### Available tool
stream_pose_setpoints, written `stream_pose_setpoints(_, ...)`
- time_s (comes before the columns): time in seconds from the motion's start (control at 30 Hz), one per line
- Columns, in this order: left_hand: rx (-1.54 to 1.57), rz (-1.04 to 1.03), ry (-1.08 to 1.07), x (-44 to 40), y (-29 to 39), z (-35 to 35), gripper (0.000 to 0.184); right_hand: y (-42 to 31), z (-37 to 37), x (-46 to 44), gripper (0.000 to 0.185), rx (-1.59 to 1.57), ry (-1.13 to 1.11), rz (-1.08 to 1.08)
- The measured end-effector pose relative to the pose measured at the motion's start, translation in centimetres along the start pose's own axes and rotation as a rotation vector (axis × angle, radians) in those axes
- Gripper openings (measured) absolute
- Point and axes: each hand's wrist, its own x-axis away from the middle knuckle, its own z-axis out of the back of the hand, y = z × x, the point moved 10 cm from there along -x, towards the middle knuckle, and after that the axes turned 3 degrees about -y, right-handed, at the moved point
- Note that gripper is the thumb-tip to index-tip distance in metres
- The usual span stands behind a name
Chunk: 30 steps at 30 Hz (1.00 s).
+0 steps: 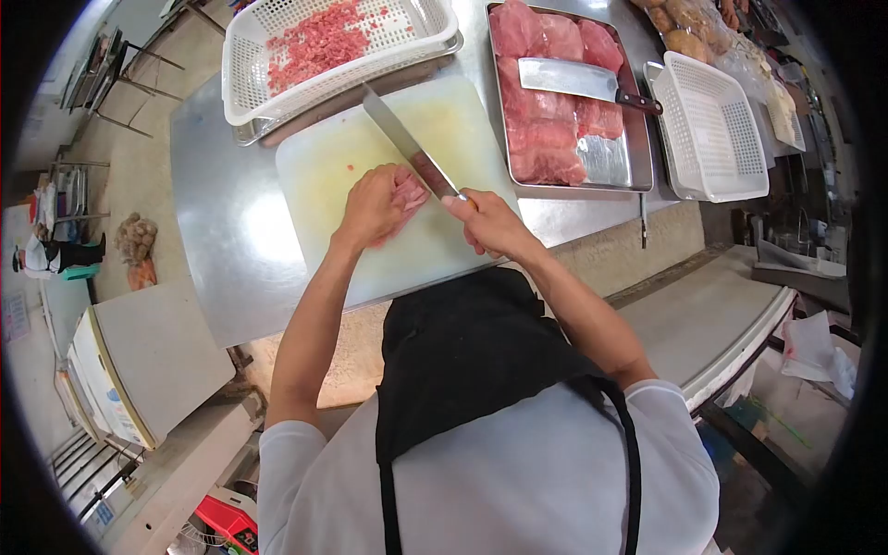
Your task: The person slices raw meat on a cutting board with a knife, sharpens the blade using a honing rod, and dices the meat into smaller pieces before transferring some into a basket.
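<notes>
My left hand [368,203] is closed over a piece of raw pink meat [410,196], pressing it on a pale cutting board [310,190]. In my right hand [492,226] is the handle of a long kitchen knife [396,131]. Its blade slants up and left, just to the right of the meat, with bits of red meat stuck to it. Whether the edge touches the meat I cannot tell. A few red scraps lie on the board. My fingers hide part of the meat.
Beyond the board, a white perforated basket [242,97] holds diced meat [319,42]. To the right, a metal tray [615,166] bears large meat blocks [546,153], with a cleaver [566,78] lying across them. Another white basket [708,139] stands farther right on the steel table [217,194].
</notes>
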Motion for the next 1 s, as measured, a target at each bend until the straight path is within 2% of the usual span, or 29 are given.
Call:
stream_pose_setpoints(0.03,-0.033,-0.012,-0.017,0.0,0.2,-0.1,0.025,0.3,0.0,0.0,0.051,-0.033,0.007,-0.008)
stream_pose_setpoints(0.13,0.139,0.035,-0.025,-0.1,-0.4,1.4,0.019,1.0,-0.2,0.0,0.05,-0.078,0.022,0.065)
stream_pose_setpoints(0.2,0.352,0.015,0.099,-1.4,-3.5,3.2,0.017,1.3,0.0,0.9,0.05,-0.092,0.041,0.049)
stream_pose_setpoints(0.33,0.739,0.229,0.153,-2.2,-5.7,6.1,0.024,2.6,0.1,1.8,0.05,-0.127,0.039,-0.006)
stream_pose_setpoints(0.4,0.925,0.265,0.192,-2.9,-5.2,5.5,0.031,2.6,0.4,2.5,0.05,-0.145,0.074,0.006)
stream_pose_setpoints(0.53,1.119,0.218,0.291,-5.2,-3.4,1.8,0.029,2.3,2.5,3.6,0.051,-0.11,0.182,0.038)
stream_pose_setpoints(0.63,0.052,-0.034,0.423,-6.3,-2.1,0.9,0.026,1.8,3.8,4.3,0.053,-0.036,0.208,0.073)
stream_pose_setpoints(0.77,0.243,0.013,0.449,-5.9,-2.9,0.8,0.022,1.7,3.7,6.1,0.054,0.021,0.162,0.032)
stream_pose_setpoints(0.87,0.232,-0.001,0.407,-5.2,-2.5,0.4,0.016,1.8,3.6,6.1,0.056,0.035,0.13,0.038)
stream_pose_setpoints(0.97,0.033,-0.191,0.474,-4.1,0.2,0.8,0.014,1.8,3.8,5.7,0.056,0.09,0.123,0.067)
stream_pose_setpoints(1.0,0.035,-0.189,0.464,-4.2,0.2,0.7,0.014,1.4,4.0,5.6,0.055,0.118,0.114,0.076)
